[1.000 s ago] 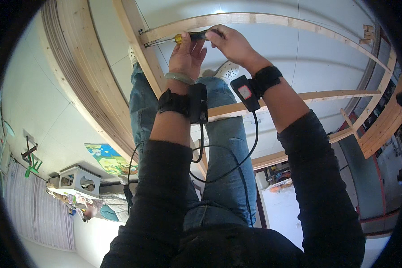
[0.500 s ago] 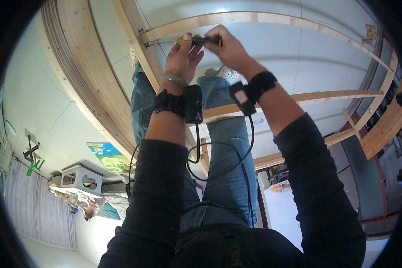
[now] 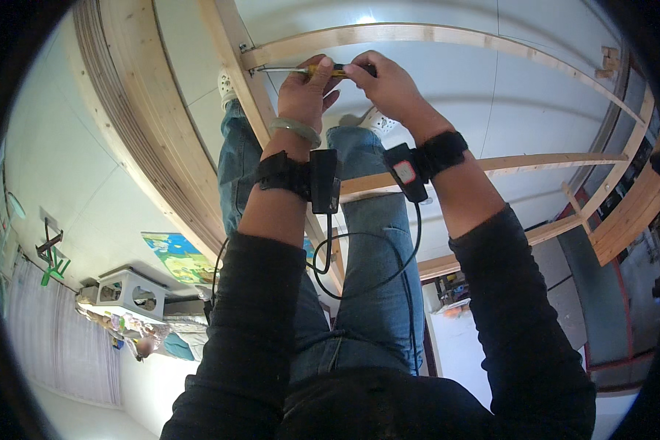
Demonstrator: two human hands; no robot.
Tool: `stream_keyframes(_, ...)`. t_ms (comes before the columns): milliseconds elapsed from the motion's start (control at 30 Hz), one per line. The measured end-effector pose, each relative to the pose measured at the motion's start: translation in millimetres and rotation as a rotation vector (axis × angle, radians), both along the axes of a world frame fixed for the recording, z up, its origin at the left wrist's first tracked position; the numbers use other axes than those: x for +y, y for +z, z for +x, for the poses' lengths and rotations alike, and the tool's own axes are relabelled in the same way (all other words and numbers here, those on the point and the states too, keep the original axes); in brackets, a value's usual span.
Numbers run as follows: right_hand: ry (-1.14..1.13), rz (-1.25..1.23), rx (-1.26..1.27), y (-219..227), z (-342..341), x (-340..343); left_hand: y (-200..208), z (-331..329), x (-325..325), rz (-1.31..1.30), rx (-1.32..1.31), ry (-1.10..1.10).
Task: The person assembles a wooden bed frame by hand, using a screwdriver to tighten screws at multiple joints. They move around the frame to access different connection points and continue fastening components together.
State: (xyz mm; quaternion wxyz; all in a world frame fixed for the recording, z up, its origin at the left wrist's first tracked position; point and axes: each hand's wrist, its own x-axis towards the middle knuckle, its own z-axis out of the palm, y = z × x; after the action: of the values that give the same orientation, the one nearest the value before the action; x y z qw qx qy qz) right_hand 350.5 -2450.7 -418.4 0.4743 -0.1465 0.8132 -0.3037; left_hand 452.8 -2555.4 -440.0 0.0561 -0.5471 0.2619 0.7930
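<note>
A screwdriver (image 3: 335, 71) with a yellow and black handle lies crosswise between my two hands. My left hand (image 3: 304, 88) pinches the front of its handle between thumb and fingers, a pale bangle on the wrist. The rear of the handle is gripped by my right hand (image 3: 385, 79). Its thin metal shaft points left, the tip by small metal hardware at the inner side of a wooden rail (image 3: 253, 99). Just above the shaft, a wooden slat (image 3: 367, 33) meets that rail. Whether the tip sits in a screw is too small to tell.
A second slat (image 3: 491, 166) crosses over my legs toward the far-side rail (image 3: 609, 183). Long stacked boards (image 3: 143, 132) run along the left. Small wooden blocks (image 3: 606, 62) lie at the upper right. Black cables (image 3: 374, 290) loop between my wrist units.
Both hands and the screwdriver have shifted slightly to the right in view. My right hand's grip on the handle has turned, and more of the metal shaft shows.
</note>
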Motion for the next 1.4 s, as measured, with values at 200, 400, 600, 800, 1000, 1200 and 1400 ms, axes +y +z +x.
stream_keyframes(200,0.346,-0.034,0.479,9,-8,-2,-1,-2,2,-0.028,0.011,0.097)
stream_keyframes(400,0.679,0.132,0.664,16,-16,-16,-10,0,3,-0.06,0.042,0.073)
stream_keyframes(600,0.673,0.099,0.779,17,-14,-15,-11,3,8,-0.032,0.114,0.186)
stream_keyframes(800,0.615,0.012,0.768,18,-12,-15,-7,9,1,0.042,0.168,0.218)
stream_keyframes(1000,0.609,0.032,0.7,29,-12,-16,-4,11,-2,0.057,0.212,0.205)
stream_keyframes(1200,0.614,0.027,0.704,30,-12,-18,-3,11,-3,0.043,0.214,0.205)
stream_keyframes(1400,0.57,-0.028,0.701,23,-15,-16,2,7,-4,0.012,0.146,0.213)
